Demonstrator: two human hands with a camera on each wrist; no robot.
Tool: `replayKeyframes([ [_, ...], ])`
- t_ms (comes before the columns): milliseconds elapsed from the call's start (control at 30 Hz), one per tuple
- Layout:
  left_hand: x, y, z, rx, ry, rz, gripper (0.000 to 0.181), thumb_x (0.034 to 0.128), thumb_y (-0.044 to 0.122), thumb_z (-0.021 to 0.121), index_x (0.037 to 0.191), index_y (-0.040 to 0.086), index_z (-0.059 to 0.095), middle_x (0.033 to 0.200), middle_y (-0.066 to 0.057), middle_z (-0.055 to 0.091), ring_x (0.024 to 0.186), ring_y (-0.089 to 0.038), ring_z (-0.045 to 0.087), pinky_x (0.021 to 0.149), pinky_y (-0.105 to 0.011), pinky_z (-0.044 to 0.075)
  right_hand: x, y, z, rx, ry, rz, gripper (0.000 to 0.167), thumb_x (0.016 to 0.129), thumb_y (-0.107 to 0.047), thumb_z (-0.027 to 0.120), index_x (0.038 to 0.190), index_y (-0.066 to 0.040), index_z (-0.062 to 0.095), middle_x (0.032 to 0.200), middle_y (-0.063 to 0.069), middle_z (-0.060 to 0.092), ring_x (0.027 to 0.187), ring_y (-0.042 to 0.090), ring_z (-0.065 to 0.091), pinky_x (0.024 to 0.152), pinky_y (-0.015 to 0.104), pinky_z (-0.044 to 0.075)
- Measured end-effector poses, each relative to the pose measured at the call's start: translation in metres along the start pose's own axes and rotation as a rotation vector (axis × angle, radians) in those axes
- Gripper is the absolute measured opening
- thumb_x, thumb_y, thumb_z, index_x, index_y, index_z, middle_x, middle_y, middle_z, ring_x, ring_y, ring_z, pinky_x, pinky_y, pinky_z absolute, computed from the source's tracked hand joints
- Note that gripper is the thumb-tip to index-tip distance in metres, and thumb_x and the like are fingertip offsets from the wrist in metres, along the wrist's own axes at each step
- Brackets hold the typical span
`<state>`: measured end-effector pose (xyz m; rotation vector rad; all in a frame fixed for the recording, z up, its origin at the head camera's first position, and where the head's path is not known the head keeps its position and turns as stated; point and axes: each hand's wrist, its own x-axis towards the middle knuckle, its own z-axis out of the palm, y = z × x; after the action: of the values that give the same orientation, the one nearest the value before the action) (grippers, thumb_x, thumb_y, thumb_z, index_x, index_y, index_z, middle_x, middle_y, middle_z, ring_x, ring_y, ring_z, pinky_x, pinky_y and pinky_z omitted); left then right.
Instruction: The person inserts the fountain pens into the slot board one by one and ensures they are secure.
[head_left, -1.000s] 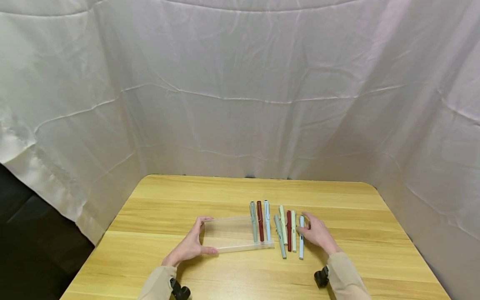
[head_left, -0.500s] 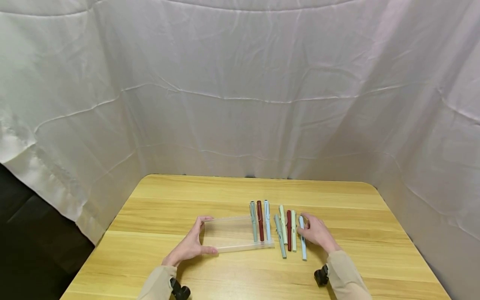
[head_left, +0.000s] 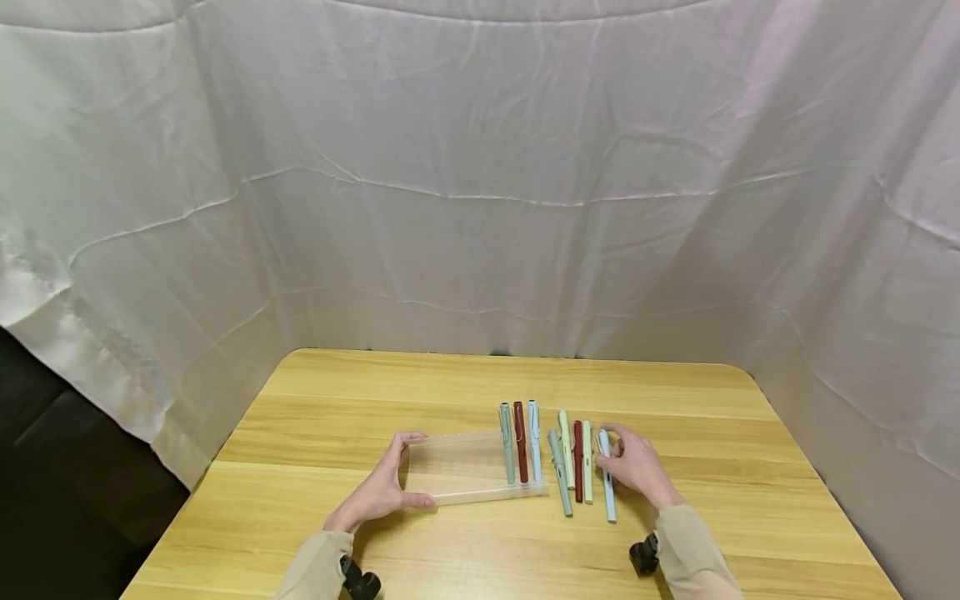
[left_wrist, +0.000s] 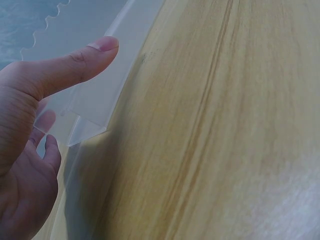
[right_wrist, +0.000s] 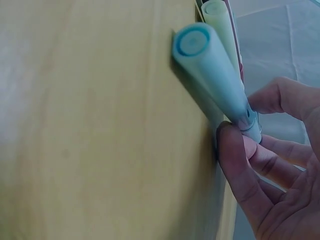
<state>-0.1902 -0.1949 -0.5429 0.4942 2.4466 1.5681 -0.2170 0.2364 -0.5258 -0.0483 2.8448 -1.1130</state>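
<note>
My left hand [head_left: 384, 486] grips the left end of a clear plastic pen rack [head_left: 480, 497], thumb on the near side and fingers at the far side. The left wrist view shows the rack's wavy notched edge [left_wrist: 36, 35]. A grey-green pen [head_left: 507, 443], a dark red pen [head_left: 521, 442] and a light blue pen [head_left: 535, 442] lie side by side on the rack's right end. My right hand [head_left: 636, 468] pinches another light blue pen [head_left: 608, 487] between thumb and fingers. Its barrel end [right_wrist: 194, 41] points toward the right wrist camera.
Between rack and right hand lie a grey-green pen [head_left: 560, 473], a pale green pen [head_left: 566, 450], a dark red pen [head_left: 577, 461] and another pale green pen [head_left: 587, 475] on the wooden table [head_left: 337, 392]. A pale curtain [head_left: 480, 250] surrounds the table's back and sides.
The light blue pen at my right hand has swung slightly, its near end shifting right, away from the other pens. My fingers have closed on it. The left hand and rack stay put.
</note>
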Motion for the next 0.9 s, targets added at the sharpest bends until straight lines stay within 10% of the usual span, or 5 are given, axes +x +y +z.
replayKeyframes([
  [900, 0.001, -0.0036, 0.0006, -0.005, 0.004, 0.008, 0.101, 0.0684, 0.022, 0.093, 0.146, 0.009, 0.029, 0.159, -0.021, 0.026, 0.154, -0.048, 0.012, 0.127, -0.063, 0.009, -0.0063, -0.0027, -0.0032, 0.083, 0.071, -0.059, 0.068, 0.087, -0.009, 0.065, 0.149, -0.002, 0.04, 0.082, 0.007, 0.063, 0.058, 0.01, 0.052, 0.047, 0.021, 0.047],
])
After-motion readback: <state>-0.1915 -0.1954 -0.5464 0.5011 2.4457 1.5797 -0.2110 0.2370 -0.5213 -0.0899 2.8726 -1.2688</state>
